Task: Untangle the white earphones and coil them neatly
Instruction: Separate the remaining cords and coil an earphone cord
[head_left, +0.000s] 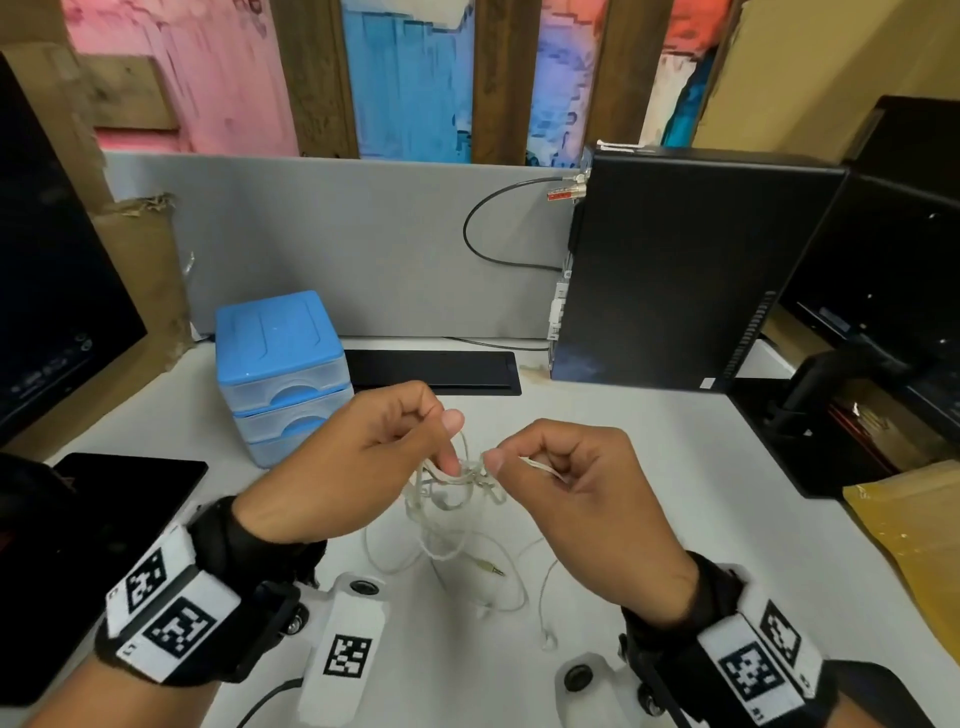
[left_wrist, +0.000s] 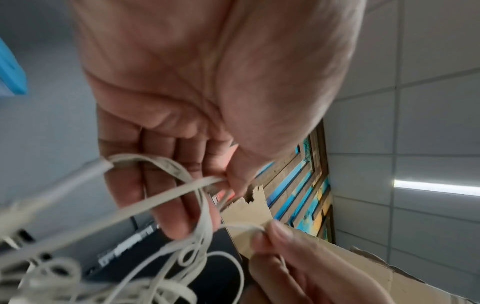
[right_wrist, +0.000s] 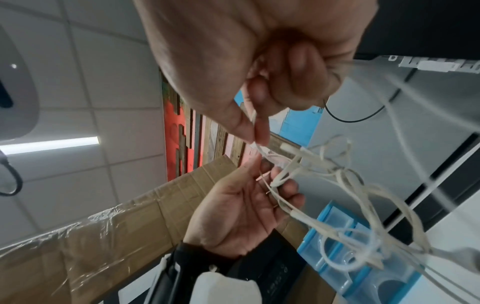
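White cord, knotted and looping, hangs between two raised hands above a pale desk (head_left: 649, 467); these are the white earphones (head_left: 457, 499), held at the centre of the head view, their slack trailing down toward 6 o'clock, where the metal jack plug (head_left: 491, 570) and one earbud (head_left: 548, 642) lie on the desk surface. The left hand (head_left: 358, 467) has its fingers curled in, thumb and forefinger pinching a strand at the top of the tangle; in the left wrist view the flat cord (left_wrist: 166, 197) crosses the curled fingers (left_wrist: 161, 185) and runs into that pinch. The right hand (head_left: 576, 483), just beside the left at its 3 o'clock, is likewise closed, thumb pressed against forefinger on another strand; the right wrist view shows the pinch (right_wrist: 255, 135) with the cord fanning out below it in several loops (right_wrist: 350, 195). The two pinches sit close together, the knot between them, clear of the desk. Both wrists carry black straps with printed square markers (head_left: 176, 608). At 10 o'clock from the hands stands a blue plastic drawer unit (head_left: 283, 364), three clear drawers stacked; behind it at 12 o'clock a grey partition panel (head_left: 337, 244); at 2 o'clock an upright black computer case (head_left: 675, 270) with a black cable (head_left: 478, 234) looping from its side; a flat black slab (head_left: 431, 371) lies on the desk beneath the partition; brown cardboard (head_left: 145, 291) leans at 9 o'clock.
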